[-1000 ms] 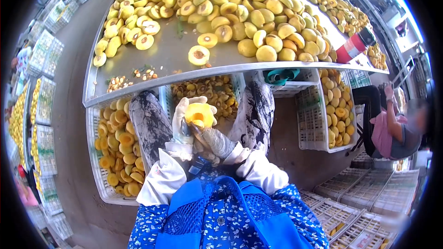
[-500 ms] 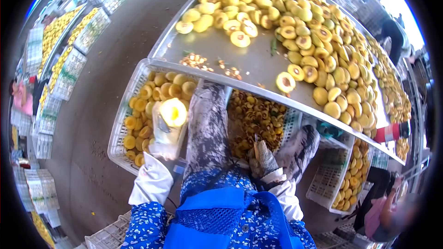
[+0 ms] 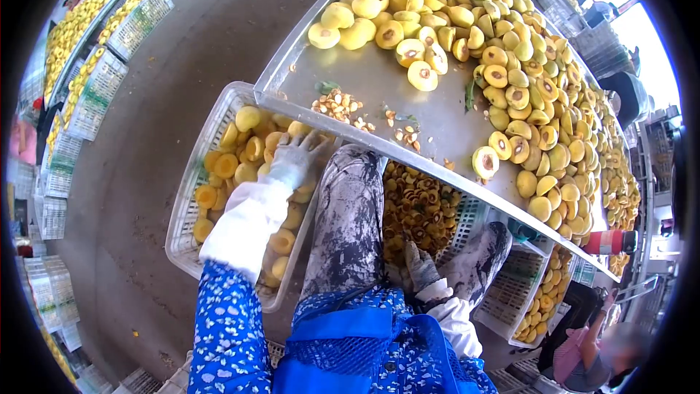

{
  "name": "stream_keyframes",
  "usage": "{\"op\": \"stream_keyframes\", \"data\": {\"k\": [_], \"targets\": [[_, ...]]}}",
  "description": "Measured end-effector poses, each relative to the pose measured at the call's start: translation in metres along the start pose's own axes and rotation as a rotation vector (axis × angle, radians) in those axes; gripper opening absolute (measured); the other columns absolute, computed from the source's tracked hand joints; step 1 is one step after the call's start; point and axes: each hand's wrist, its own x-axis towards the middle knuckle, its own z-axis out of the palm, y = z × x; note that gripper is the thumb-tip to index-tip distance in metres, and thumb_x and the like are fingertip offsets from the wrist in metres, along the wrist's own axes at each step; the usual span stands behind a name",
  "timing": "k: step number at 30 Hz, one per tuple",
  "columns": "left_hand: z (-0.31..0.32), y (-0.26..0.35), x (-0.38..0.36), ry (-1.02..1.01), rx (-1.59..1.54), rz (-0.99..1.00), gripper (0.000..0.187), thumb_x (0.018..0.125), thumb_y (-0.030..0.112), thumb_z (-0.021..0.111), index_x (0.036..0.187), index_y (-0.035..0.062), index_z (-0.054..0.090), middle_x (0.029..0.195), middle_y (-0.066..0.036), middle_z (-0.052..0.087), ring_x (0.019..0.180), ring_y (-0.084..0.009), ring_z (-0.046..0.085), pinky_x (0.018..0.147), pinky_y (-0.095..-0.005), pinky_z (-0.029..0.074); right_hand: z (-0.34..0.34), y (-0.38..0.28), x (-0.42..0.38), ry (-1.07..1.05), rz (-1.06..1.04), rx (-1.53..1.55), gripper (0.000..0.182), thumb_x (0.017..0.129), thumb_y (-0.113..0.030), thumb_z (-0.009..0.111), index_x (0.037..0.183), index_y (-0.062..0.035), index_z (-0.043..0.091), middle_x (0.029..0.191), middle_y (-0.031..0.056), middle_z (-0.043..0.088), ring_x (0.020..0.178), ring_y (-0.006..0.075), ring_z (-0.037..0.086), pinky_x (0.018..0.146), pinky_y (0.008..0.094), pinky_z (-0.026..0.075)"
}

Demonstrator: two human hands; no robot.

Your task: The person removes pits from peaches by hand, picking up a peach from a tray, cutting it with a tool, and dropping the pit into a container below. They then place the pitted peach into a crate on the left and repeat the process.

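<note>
My left hand (image 3: 293,160), in a pale glove, reaches over the white crate (image 3: 179,208) of yellow fruit halves (image 3: 251,147), fingers spread and nothing held in them. My right hand (image 3: 421,266), in a dirty glove, is low between my knees, at the near edge of a container of dark pits and scraps (image 3: 419,201). Its fingers are partly hidden, and whether it grips anything is unclear. Ahead, the metal table (image 3: 313,76) bears a heap of halved fruit (image 3: 525,95) and a small pile of kernels (image 3: 337,105).
The table's metal edge runs just above my knees. A red flask (image 3: 609,242) lies at its right corner. Another crate of fruit (image 3: 503,299) stands at the right, near a seated person (image 3: 583,346). More fruit-filled crates (image 3: 95,95) line the left side.
My left hand has moved up and forward over the crate, and the bright fruit half near it is no longer there. My right hand has dropped slightly. The view has shifted.
</note>
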Motion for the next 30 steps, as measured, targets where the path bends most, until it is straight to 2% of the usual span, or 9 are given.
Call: {"op": "stream_keyframes", "data": {"k": [2, 6, 10, 14, 16, 20, 24, 27, 30], "targets": [[-0.017, -0.003, 0.013, -0.05, -0.111, 0.003, 0.06, 0.071, 0.018, 0.062, 0.129, 0.021, 0.043, 0.131, -0.009, 0.044, 0.124, -0.0259, 0.039, 0.1, -0.044, 0.031, 0.002, -0.027, -0.002, -0.015, 0.304, 0.151, 0.037, 0.092, -0.042, 0.048, 0.1, -0.0079, 0.059, 0.062, -0.0013, 0.052, 0.046, 0.0106, 0.043, 0.039, 0.023, 0.033], [-0.007, -0.021, 0.016, -0.165, -0.231, -0.165, 0.063, 0.069, 0.016, 0.064, 0.129, 0.0208, 0.044, 0.132, -0.003, 0.045, 0.123, -0.0217, 0.04, 0.098, -0.0386, 0.034, 0.007, -0.029, -0.005, -0.019, 0.238, 0.108, 0.033, 0.095, -0.031, 0.046, 0.111, -0.0057, 0.059, 0.085, 0.001, 0.061, 0.067, 0.0103, 0.053, 0.054, 0.0222, 0.042], [0.03, -0.045, -0.008, 0.597, -0.722, -0.451, 0.037, 0.077, 0.008, 0.06, 0.113, 0.0145, 0.056, 0.107, -0.006, 0.062, 0.091, -0.0247, 0.059, 0.078, -0.0316, 0.047, 0.011, 0.005, 0.0, 0.044, 0.139, -0.086, 0.036, 0.094, -0.032, 0.048, 0.114, -0.0032, 0.058, 0.101, 0.0103, 0.062, 0.09, 0.0201, 0.057, 0.078, 0.0275, 0.044], [0.029, -0.057, -0.031, 0.577, -1.642, -0.725, 0.028, 0.085, 0.019, 0.063, 0.108, 0.0054, 0.056, 0.089, -0.004, 0.064, 0.073, -0.0109, 0.06, 0.061, -0.0217, 0.048, 0.006, -0.014, 0.002, -0.064, 0.174, 0.317, 0.03, 0.095, -0.022, 0.047, 0.114, 0.0002, 0.056, 0.102, 0.006, 0.062, 0.089, 0.0128, 0.057, 0.074, 0.0216, 0.046], [0.01, -0.061, -0.045, 0.466, -1.91, -0.891, 0.028, 0.084, 0.02, 0.064, 0.106, 0.0043, 0.056, 0.086, -0.005, 0.064, 0.067, -0.0102, 0.06, 0.058, -0.0221, 0.047, 0.007, 0.026, 0.015, -0.098, 0.019, -0.178, 0.031, 0.095, -0.02, 0.045, 0.119, -0.0005, 0.052, 0.108, 0.0102, 0.059, 0.096, 0.0183, 0.056, 0.08, 0.0251, 0.046], [-0.027, -0.048, -0.067, 0.467, -1.93, -0.917, 0.031, 0.082, 0.023, 0.067, 0.104, 0.0035, 0.057, 0.079, -0.004, 0.064, 0.058, -0.0102, 0.058, 0.05, -0.0226, 0.044, 0.012, 0.063, 0.028, -0.227, -0.102, -0.556, 0.034, 0.096, -0.02, 0.039, 0.125, -0.0046, 0.048, 0.12, 0.0146, 0.054, 0.109, 0.0262, 0.051, 0.091, 0.031, 0.041], [-0.022, -0.04, -0.09, 0.439, -1.968, -0.974, 0.031, 0.082, 0.022, 0.067, 0.104, 0.0021, 0.058, 0.077, -0.005, 0.064, 0.055, -0.011, 0.057, 0.05, -0.0228, 0.043, 0.013, 0.002, 0.012, -0.176, 0.231, -0.274, 0.035, 0.097, -0.011, 0.032, 0.128, -0.0016, 0.044, 0.126, 0.0149, 0.049, 0.115, 0.0235, 0.046, 0.095, 0.0298, 0.038], [-0.015, -0.038, -0.106, 0.47, -2.027, -1.039, 0.027, 0.082, 0.02, 0.063, 0.102, 0.0016, 0.059, 0.076, -0.007, 0.064, 0.053, -0.0146, 0.057, 0.049, -0.0249, 0.044, -0.004, 0.058, 0.02, -0.188, -0.922, -1.92, 0.036, 0.095, -0.006, 0.032, 0.129, 0.0019, 0.041, 0.129, 0.0155, 0.046, 0.117, 0.0238, 0.044, 0.096, 0.0299, 0.037], [-0.016, -0.03, -0.121, 0.594, -1.895, -0.979, 0.024, 0.082, 0.02, 0.061, 0.097, 0.002, 0.059, 0.075, -0.008, 0.064, 0.052, -0.0182, 0.058, 0.049, -0.0284, 0.047, -0.003, 0.093, 0.032, -0.291, -0.534, -1.213, 0.039, 0.093, -0.003, 0.033, 0.13, 0.0037, 0.038, 0.13, 0.0165, 0.044, 0.117, 0.0255, 0.044, 0.096, 0.0308, 0.037]]}}
